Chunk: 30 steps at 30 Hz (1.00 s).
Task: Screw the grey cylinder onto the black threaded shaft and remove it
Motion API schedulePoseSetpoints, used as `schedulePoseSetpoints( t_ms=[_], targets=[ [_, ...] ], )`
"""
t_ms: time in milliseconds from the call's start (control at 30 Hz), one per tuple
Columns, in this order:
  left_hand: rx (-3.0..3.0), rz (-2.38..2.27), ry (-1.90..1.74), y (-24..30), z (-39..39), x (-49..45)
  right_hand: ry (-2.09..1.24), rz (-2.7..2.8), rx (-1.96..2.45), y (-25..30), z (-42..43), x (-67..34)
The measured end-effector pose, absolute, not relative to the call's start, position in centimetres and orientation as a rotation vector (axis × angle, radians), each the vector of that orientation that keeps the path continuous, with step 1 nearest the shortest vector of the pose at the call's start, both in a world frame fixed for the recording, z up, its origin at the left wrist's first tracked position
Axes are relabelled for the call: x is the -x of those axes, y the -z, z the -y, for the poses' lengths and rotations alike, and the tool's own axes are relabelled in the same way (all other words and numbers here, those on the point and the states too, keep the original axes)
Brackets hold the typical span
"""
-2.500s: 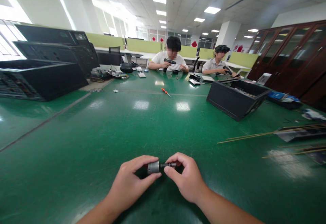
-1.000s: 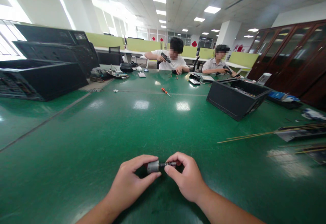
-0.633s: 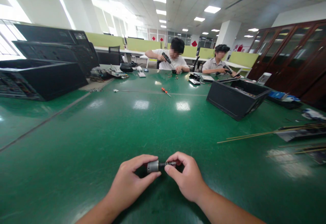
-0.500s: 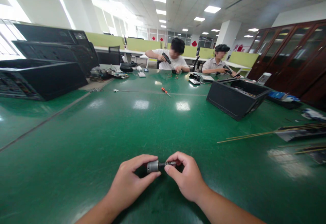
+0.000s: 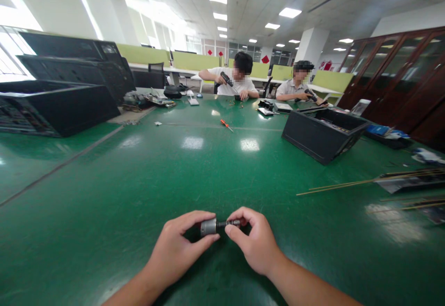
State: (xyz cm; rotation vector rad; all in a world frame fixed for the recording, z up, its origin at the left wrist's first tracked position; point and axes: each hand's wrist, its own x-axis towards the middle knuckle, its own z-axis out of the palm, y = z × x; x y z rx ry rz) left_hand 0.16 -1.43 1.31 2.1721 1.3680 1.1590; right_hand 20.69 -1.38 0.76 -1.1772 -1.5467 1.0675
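Just above the green table, my left hand [image 5: 181, 241] curves its thumb and fingers around a short grey metal cylinder [image 5: 208, 227], which shows a hint of red at its left end. A thin dark shaft [image 5: 221, 225] sticks out of the cylinder to the right and widens into a ridged, silvery part. That shaft's right end is pinched between the thumb and fingers of my right hand [image 5: 255, 241]. The piece lies level between both hands. Fingers partly hide its two ends, so its exact kind cannot be told.
An orange screwdriver [image 5: 225, 124] lies farther out on the green table [image 5: 167, 171]. Black computer cases [image 5: 313, 137] stand at right and left. Thin yellow rods [image 5: 347, 184] lie at right. Across the table, two people hold power drills [image 5: 227, 79], with small parts near them.
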Motion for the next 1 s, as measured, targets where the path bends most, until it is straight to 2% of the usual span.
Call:
schedulePoseSetpoints(
  t_ms=[1000],
  targets=[
    [-2.161, -1.386, -1.156, -1.25, 1.32, -0.15, -1.064, 1.532, 1.173, -0.89, 1.42, -20.71]
  ],
)
